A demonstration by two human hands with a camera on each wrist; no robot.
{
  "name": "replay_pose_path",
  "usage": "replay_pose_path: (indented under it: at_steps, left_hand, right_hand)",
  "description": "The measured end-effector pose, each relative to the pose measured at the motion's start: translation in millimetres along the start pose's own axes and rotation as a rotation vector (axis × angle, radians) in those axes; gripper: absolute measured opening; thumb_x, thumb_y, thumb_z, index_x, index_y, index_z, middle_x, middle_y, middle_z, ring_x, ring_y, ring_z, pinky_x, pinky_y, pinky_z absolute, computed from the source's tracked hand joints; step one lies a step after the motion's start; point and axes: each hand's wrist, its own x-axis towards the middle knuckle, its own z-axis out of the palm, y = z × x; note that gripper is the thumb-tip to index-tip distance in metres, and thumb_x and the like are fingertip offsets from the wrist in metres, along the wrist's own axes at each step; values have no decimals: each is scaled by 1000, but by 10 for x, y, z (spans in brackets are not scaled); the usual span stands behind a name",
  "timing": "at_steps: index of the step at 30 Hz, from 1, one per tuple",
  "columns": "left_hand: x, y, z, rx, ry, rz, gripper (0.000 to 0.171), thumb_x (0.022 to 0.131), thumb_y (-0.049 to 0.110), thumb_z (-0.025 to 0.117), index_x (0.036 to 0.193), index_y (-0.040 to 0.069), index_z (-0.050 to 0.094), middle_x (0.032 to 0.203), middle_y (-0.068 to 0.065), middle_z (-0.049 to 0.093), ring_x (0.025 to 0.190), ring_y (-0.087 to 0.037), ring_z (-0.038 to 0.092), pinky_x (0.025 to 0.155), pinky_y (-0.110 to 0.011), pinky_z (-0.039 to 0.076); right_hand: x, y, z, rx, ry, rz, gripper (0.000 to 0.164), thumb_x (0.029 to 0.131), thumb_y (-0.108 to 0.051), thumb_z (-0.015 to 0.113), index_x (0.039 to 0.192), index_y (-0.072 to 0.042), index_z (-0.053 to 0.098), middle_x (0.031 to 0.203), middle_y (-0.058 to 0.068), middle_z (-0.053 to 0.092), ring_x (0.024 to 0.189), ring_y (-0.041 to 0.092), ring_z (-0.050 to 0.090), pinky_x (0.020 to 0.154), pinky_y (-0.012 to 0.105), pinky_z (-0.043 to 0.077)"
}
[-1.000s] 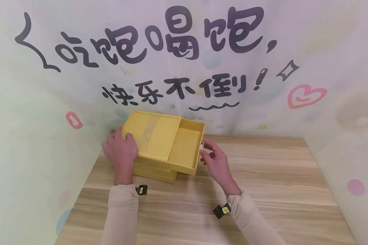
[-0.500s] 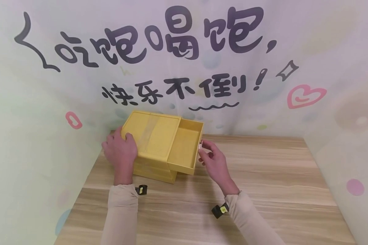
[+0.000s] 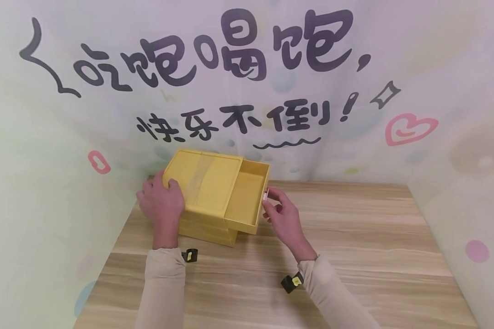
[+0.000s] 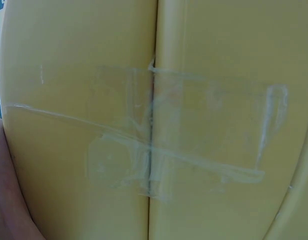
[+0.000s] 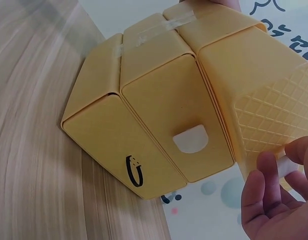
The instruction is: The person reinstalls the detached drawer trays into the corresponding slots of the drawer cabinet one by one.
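Note:
A yellow drawer box [image 3: 206, 183] of stacked tiers stands on the wooden table, its top drawer [image 3: 247, 198] partly pulled out to the right; nothing shows inside the drawer. My left hand [image 3: 161, 201] holds the box at its left end, with the thumb over the top edge. My right hand [image 3: 284, 217] pinches the white tab handle [image 5: 284, 166] on the drawer's front between thumb and fingers. In the right wrist view, the two lower drawers are shut, the middle one with a white tab [image 5: 191, 139] and the bottom one with a black handle [image 5: 134, 171].
Clear tape [image 4: 184, 130] spans a seam between tiers on the box's side. Behind the wooden table [image 3: 354, 237] hangs a white cloth [image 3: 395, 55] with dark lettering and coloured shapes. A small black camera [image 3: 291, 283] sits at the right wrist.
The right hand has moved a little left, pushing the top drawer slightly further into the box. The left hand and the box have stayed in place.

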Motion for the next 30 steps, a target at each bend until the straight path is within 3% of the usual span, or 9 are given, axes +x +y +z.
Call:
replay_pose_path:
  at_steps: [4,10,16,22,30]
  left_hand:
    - [0,3,-3,3,-4,3,58,103,37,28,152,13,46,139,-26,53,118,-47,43,99,-57,35]
    - [-12,6,-5,1,-1,1,57,103,37,28,152,13,46,139,-27,53,118,-46,43,99,-57,35]
    - [-17,-3,5,0,-2,3,57,103,37,28,153,13,45,140,-26,52,119,-45,42,100,-56,34]
    - [-19,-19,15,2,4,2,57,104,38,29,153,14,46,138,-26,53,116,-45,42,98,-56,35]
    - [-10,-16,10,9,-7,10,58,104,38,27,153,14,45,138,-26,52,117,-45,42,98,-55,34]
  right_hand:
    - [-2,0,-2,-8,1,-1,37,101,-19,64,138,-17,58,134,9,66,76,22,67,68,34,60]
    - [9,-1,12,-22,-2,-8,38,101,-21,64,139,-17,58,135,8,66,77,25,68,73,49,61]
    - [17,-2,34,-31,-2,-17,38,100,-19,65,138,-17,58,134,8,66,76,24,68,70,47,61]
    - [4,-11,50,-35,-8,-16,39,101,-19,64,139,-16,57,135,9,65,80,34,69,71,47,61]
    - [14,-8,64,-45,-7,-14,39,101,-21,64,140,-18,57,136,7,65,76,22,68,73,50,61]
